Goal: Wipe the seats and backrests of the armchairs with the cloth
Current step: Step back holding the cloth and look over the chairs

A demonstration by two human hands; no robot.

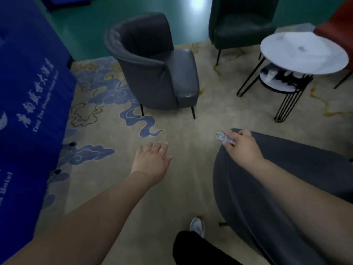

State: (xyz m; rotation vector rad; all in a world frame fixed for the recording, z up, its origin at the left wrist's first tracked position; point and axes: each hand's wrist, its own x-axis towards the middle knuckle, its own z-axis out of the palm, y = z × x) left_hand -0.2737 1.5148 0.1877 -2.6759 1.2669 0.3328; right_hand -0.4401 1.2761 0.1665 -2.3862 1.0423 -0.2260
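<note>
Grey cloth (225,138), bunched up, sits in the right hand (241,147); fingers curl over it & press it on the top rim of the near armchair (267,188), dark grey, at lower right. Left hand (152,160) hangs over the carpet (191,121) w/ fingers straight & spread, holding nothing, well apart from any chair. Second dark grey armchair (158,67) stands further out at centre, on the patterned beige-blue carpet. Third dark chair (242,22) is behind it by the green wall. Round white bench (303,52) on black wire legs is at right. Blue printed cloth (28,92) drapes at left.
</note>
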